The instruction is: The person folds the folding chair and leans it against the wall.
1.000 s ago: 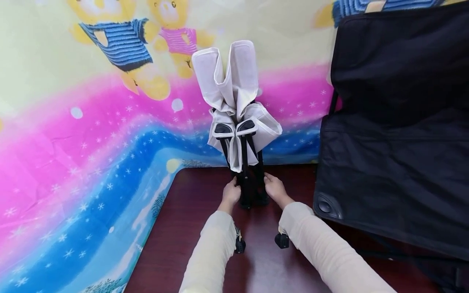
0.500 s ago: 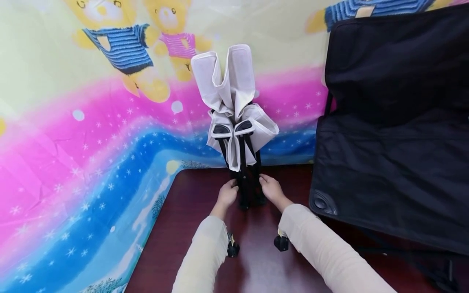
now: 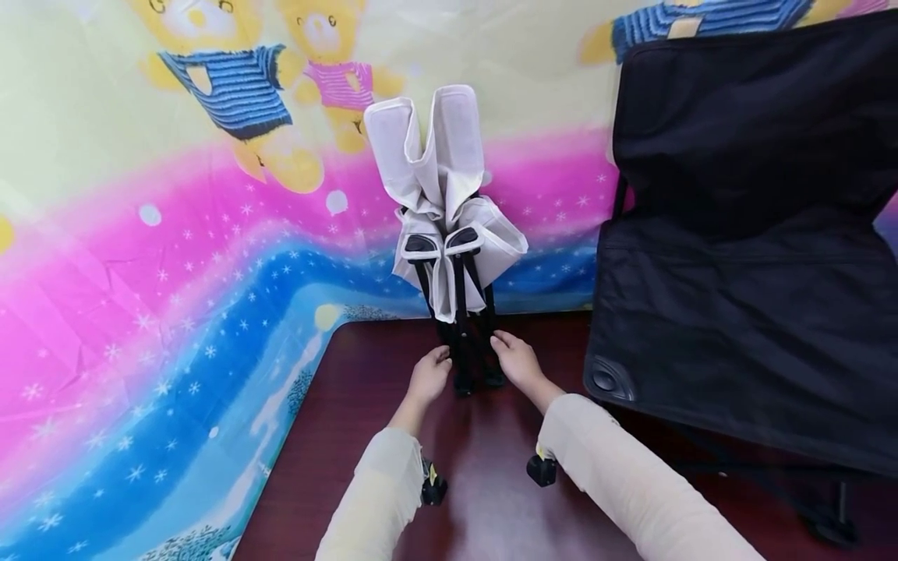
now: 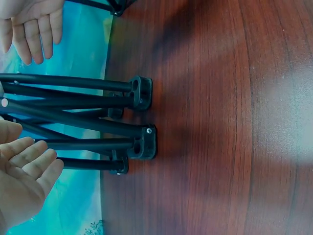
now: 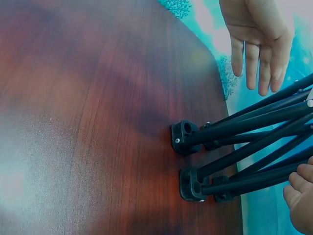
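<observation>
Head view tally: left hand (image 3: 429, 375), 1; right hand (image 3: 517, 361), 1. Sleeves (image 3: 631, 467), 2. Black wrist devices (image 3: 542, 470), 2. Folded white chair (image 3: 461, 241), 1. Black chair (image 3: 737, 312), 1. Bench (image 3: 484, 514), 1. Patterned backdrop (image 3: 140, 312), 1. Printed bears (image 3: 224, 93), at least 3. Left wrist view: feet (image 4: 143, 93) of folded white chair, 4.

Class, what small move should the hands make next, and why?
Probably ease the left hand and right hand slightly outward, watching for wobble: the folded white chair appears to stand with its feet on the table, and the straight-fingered hands seem not to grip its legs.
</observation>
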Available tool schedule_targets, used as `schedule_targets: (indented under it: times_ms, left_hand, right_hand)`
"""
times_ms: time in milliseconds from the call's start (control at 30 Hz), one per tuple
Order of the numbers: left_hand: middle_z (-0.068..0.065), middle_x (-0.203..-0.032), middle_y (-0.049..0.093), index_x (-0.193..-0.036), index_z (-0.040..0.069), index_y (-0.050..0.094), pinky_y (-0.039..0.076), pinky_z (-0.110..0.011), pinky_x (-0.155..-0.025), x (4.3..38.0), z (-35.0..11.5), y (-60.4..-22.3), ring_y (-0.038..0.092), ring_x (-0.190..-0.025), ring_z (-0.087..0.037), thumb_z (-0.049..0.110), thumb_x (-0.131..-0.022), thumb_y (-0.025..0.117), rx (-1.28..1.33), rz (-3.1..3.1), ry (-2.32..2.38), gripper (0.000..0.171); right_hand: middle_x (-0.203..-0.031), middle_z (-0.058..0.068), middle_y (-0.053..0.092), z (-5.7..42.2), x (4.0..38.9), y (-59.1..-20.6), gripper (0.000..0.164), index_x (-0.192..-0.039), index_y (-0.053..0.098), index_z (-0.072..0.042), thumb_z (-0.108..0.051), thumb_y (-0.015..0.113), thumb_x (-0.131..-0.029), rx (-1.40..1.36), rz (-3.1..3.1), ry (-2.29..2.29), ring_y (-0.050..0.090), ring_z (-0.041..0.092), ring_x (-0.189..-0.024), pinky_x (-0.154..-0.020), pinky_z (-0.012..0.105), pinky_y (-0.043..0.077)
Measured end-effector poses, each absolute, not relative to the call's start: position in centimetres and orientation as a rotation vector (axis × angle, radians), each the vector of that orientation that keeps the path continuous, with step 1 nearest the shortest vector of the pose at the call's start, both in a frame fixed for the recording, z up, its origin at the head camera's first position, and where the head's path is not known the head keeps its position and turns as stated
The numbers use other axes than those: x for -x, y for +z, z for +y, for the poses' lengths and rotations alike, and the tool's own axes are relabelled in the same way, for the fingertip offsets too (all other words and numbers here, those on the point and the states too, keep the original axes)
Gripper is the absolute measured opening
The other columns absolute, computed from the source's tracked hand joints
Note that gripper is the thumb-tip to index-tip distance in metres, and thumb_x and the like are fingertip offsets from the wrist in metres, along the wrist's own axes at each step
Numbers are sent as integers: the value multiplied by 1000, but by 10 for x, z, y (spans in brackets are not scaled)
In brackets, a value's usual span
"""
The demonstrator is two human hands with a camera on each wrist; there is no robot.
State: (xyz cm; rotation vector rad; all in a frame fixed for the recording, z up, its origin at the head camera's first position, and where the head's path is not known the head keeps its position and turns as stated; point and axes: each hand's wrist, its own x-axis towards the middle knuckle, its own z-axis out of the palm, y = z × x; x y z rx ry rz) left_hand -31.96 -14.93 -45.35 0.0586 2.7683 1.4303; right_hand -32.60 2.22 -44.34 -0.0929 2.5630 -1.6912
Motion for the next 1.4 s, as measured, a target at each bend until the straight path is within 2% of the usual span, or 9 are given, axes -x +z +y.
schedule_targets:
  times_ms: [733,1200,1400]
  left_hand:
    - [-14,-129,41,-129,0,38,33,-40,-92,289,-153,-433,38,-116,-27,21,-91,43,-118,2722,1475,44]
    - [-14,-126,44,-129,4,40,35,-43,-90,276,-149,-413,41,-114,-28,25,-89,46,-227,2819,1333,45]
    - [-12,-129,41,-130,5,39,32,-43,-93,270,-146,-396,38,-117,-26,26,-89,47,-309,2860,1276,46]
  right_hand:
    - [-130,11,39,28,293,-431,47,-129,40,-5,-34,39,-91,222,2609,-1703,35,24,-119,-95,41,29]
    - [-125,10,45,29,271,-408,47,-127,45,-11,-38,41,-89,339,2677,-1703,44,23,-112,-92,42,33]
    - [-126,8,45,35,261,-396,50,-128,44,-13,-43,40,-88,402,2676,-1684,44,23,-111,-91,43,34]
